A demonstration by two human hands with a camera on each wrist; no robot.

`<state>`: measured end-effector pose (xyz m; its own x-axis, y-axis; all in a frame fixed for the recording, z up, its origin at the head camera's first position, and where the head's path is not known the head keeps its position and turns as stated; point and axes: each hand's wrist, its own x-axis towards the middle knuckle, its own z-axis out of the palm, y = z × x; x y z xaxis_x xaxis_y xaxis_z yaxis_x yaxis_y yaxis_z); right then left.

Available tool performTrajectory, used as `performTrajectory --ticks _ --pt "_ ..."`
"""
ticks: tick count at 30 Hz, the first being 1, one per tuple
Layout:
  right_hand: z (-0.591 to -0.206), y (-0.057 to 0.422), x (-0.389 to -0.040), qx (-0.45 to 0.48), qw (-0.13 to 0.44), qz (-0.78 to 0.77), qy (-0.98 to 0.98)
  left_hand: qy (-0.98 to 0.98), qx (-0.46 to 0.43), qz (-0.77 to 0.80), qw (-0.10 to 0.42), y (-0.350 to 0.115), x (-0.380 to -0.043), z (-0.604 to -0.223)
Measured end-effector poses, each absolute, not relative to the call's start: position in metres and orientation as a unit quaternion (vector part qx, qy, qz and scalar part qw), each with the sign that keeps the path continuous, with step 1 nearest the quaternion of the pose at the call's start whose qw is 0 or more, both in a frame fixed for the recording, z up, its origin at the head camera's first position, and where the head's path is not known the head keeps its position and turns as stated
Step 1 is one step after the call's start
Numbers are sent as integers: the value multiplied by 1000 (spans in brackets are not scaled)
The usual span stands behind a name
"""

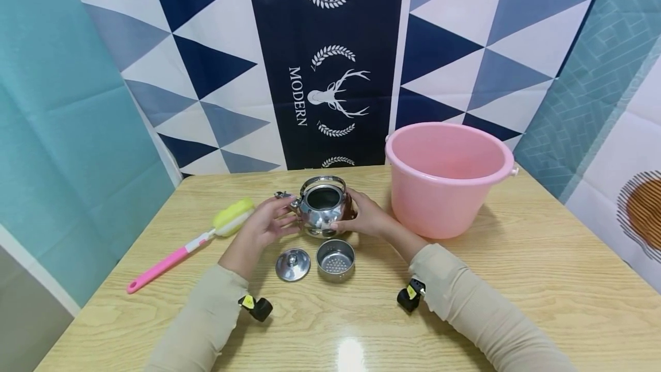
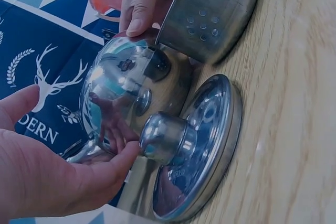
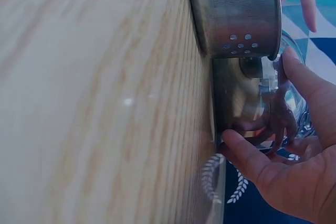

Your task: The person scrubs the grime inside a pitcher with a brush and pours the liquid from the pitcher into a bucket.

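A small shiny steel teapot (image 1: 315, 220) stands lidless near the back of the table, its handle raised over the dark opening and its spout to the left. My right hand (image 1: 369, 218) grips the pot's right side, thumb on the front and fingers round the side, as the right wrist view also shows. Beside the spout is my left hand (image 1: 264, 224), fingers loosely spread and thumb held away from the pot in the left wrist view. In front of the pot lie its round lid (image 1: 292, 268), knob up, and a steel strainer basket (image 1: 335, 266) with a perforated bottom.
A large pink bucket (image 1: 439, 205) stands at the back right, close to my right forearm. To the left lies a bottle brush (image 1: 167, 263) with a pink handle and yellow-white sponge head. Patterned cloth (image 1: 325, 96) hangs behind the wooden table (image 1: 320, 326).
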<state>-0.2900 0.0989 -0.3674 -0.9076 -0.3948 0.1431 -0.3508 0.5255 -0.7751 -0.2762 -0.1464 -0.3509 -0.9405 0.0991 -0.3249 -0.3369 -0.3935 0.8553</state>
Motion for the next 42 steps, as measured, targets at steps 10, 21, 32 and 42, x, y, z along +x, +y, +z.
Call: performTrajectory --ticks 10,21,32,42 --pt "-369 100 -291 -209 69 -512 831 571 -107 804 125 -141 -282 -355" --pt "-367 94 -282 -77 154 -676 716 599 -117 786 102 -131 -283 -359" --pt "-362 90 -281 -49 146 -668 728 608 -124 778 95 -132 -284 -360" --pt "-359 91 -286 -32 159 -664 730 606 -135 778 93 -128 -284 -357"
